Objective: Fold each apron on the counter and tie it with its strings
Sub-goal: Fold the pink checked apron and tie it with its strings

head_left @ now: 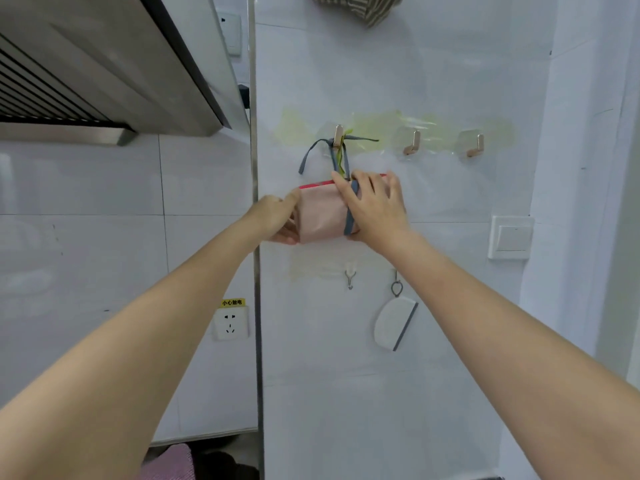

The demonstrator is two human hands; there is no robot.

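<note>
A folded pink apron bundle (320, 214) with a red edge hangs against the white wall, wrapped by a grey string (349, 221). The string runs up and is looped over the left wooden hook (338, 135), beside a yellow-green strand. My left hand (277, 218) grips the bundle's left end. My right hand (375, 204) lies over its right half, fingers spread on the string and fabric.
Two more wooden hooks (412, 142) sit to the right. Below are a small metal hook (350, 277), a hanging white scraper (394, 325), a light switch (510, 237) and a socket (230, 322). A range hood (104, 64) juts out upper left. Pink cloth (169, 462) lies at the bottom.
</note>
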